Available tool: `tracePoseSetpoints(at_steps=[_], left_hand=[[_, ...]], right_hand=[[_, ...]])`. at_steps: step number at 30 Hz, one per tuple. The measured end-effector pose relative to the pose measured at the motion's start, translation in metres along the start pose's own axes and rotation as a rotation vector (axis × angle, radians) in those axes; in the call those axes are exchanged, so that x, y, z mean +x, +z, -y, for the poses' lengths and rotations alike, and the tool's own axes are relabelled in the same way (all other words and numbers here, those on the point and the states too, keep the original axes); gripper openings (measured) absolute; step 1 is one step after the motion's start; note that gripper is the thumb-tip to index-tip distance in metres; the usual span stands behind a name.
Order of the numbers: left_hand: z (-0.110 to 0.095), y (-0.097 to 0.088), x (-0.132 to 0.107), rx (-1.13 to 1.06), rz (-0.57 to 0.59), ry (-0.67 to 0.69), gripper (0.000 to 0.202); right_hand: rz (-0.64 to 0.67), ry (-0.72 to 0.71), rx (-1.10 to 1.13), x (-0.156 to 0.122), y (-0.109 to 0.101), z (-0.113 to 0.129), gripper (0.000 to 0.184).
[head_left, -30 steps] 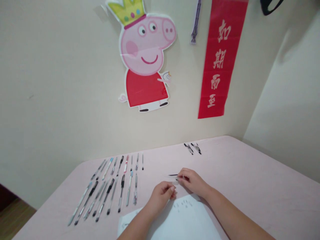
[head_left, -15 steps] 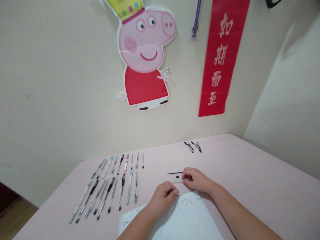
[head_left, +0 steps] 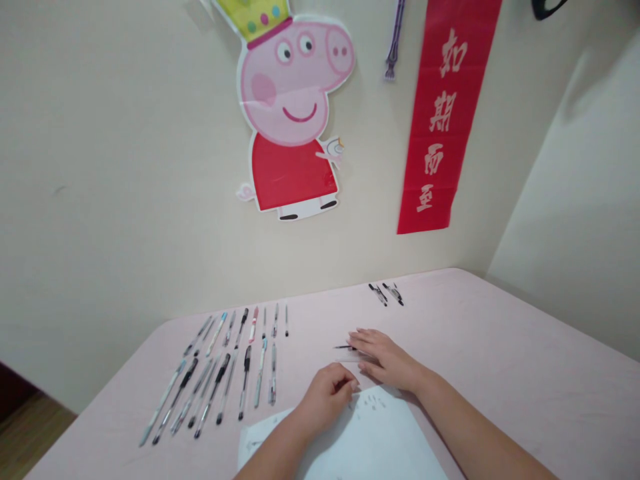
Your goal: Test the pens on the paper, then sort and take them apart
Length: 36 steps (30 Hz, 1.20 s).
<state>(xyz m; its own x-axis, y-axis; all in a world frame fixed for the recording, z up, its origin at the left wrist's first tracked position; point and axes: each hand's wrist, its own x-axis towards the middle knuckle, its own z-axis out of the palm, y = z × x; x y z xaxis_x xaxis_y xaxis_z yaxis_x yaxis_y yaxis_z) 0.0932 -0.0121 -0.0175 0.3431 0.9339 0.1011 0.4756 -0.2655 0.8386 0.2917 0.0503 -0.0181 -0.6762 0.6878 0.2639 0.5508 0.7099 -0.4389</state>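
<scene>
My right hand [head_left: 383,357] lies with its fingers stretched out and a little spread over some pen parts. A thin dark pen refill [head_left: 342,347] sticks out to the left from under its fingertips. Just nearer to me, a clear pen barrel [head_left: 347,360] lies on the table, its right end by that hand's fingers. My left hand [head_left: 327,397] rests at the top edge of a white paper sheet [head_left: 380,440] with its fingers curled closed. Whatever is inside them, if anything, is hidden. Small dark marks show on the sheet near its top edge.
Several pens [head_left: 215,393] lie in two rows at the left of the pink-covered table [head_left: 500,347]. Two small groups of dark pen parts [head_left: 385,294] lie near the wall. A pig cutout [head_left: 295,167] and a red banner [head_left: 440,133] hang above.
My right hand has opened from a pinch near the clear barrel and spread its fingers over the refill. A small black piece seen earlier is now covered. My left hand has barely moved.
</scene>
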Motion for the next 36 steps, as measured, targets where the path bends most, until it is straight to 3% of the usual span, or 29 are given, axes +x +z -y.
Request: tracePoseSetpoints(at_steps=[5, 13, 20, 28, 36], left_hand=[[-0.001, 0.0, 0.0, -0.001, 0.001, -0.004, 0.018], [0.001, 0.0, 0.0, 0.018, 0.008, 0.011, 0.017], [0.003, 0.001, 0.001, 0.032, 0.011, 0.019, 0.017], [0.002, 0.0, 0.0, 0.033, 0.02, 0.009, 0.019], [0.0, -0.001, 0.001, 0.045, 0.02, -0.009, 0.019]], right_hand=[[0.075, 0.006, 0.02, 0.004, 0.011, 0.0, 0.043], [-0.015, -0.021, 0.11, 0.007, 0.022, 0.0, 0.05], [-0.113, 0.051, 0.091, 0.017, 0.039, -0.003, 0.046], [-0.209, 0.21, 0.066, 0.04, 0.05, -0.031, 0.047], [-0.311, 0.485, -0.078, 0.076, 0.046, -0.067, 0.055]])
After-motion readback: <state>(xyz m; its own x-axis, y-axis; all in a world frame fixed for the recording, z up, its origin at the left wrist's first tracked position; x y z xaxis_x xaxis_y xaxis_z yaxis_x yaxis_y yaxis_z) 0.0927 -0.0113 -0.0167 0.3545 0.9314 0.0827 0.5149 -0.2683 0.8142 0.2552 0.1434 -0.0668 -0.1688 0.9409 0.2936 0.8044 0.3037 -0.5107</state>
